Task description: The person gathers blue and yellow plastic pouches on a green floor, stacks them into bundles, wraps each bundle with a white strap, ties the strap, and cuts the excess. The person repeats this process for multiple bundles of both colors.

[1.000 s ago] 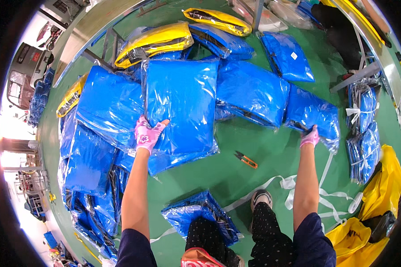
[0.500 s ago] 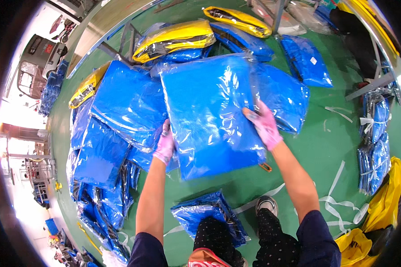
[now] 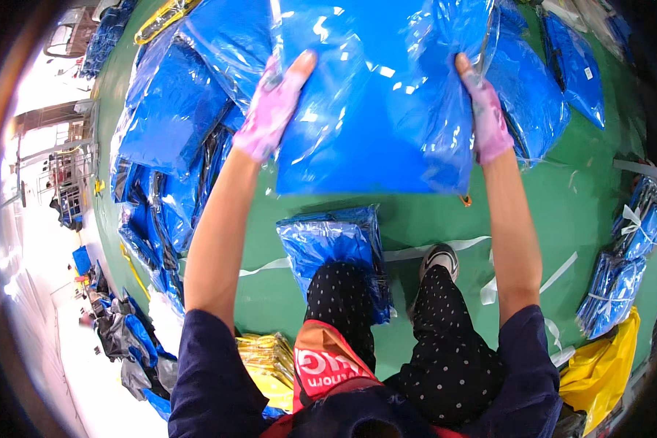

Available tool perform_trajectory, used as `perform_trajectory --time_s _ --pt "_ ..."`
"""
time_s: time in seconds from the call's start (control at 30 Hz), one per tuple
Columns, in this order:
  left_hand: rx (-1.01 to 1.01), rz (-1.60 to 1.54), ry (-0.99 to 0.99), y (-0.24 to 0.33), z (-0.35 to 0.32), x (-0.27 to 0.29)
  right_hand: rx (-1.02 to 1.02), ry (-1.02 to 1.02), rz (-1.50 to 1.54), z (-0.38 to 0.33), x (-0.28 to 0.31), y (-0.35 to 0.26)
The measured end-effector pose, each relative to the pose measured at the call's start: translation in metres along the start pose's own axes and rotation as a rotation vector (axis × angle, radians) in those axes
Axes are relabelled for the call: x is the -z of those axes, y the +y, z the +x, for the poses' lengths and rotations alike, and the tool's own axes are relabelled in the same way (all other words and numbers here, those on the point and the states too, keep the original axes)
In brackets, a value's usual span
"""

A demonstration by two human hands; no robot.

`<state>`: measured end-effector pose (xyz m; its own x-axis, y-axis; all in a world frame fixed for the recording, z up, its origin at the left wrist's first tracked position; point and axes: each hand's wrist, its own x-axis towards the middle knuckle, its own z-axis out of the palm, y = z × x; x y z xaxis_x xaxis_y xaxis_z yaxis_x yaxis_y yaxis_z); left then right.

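Note:
Between my hands is a large flat blue package in clear plastic wrap (image 3: 372, 124), held up over the floor. My left hand (image 3: 274, 106), in a pink fingerless-tipped glove, grips its left edge with the thumb on top. On the right edge, my right hand (image 3: 487, 109) in a matching glove presses its thumb near the plastic; its other fingers are hidden behind the package. Below it, a small stack of blue wrapped packages (image 3: 328, 241) lies on the floor against my leg.
Piled blue wrapped packages (image 3: 171, 109) cover the floor at left. More blue packages (image 3: 525, 95) lie at right, beyond tied blue bundles (image 3: 612, 285) and yellow material (image 3: 598, 372). White strap strips (image 3: 438, 252) trail over the green floor. Yellow packages (image 3: 266, 358) sit beside my left elbow.
My view has tipped down toward my legs. Both hands still hold the blue package, now higher in the picture, and my right hand has shifted along its right edge.

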<state>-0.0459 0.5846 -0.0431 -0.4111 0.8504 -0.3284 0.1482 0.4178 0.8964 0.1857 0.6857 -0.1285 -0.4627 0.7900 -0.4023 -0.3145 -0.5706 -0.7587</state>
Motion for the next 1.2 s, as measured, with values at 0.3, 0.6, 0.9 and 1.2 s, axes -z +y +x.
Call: perform_trajectory --time_s 0.3,0.6,0.9,1.2 --pt "0.076 0.083 -0.016 -0.277 -0.239 0.129 0.15 -0.221 -0.514 -0.174 -0.053 0.157" --pt "0.418 0.012 -0.125 -0.362 -0.379 0.074 -0.397 -0.396 -0.958 -0.253 -0.001 0.22" --pt "-0.071 0.342 0.283 -0.255 -0.309 0.092 -0.51 -0.446 -1.175 -0.243 0.025 0.255" --pt "-0.251 1.038 -0.008 -0.202 -0.153 -0.007 -0.586 -0.493 -1.465 -0.223 0.036 0.268"
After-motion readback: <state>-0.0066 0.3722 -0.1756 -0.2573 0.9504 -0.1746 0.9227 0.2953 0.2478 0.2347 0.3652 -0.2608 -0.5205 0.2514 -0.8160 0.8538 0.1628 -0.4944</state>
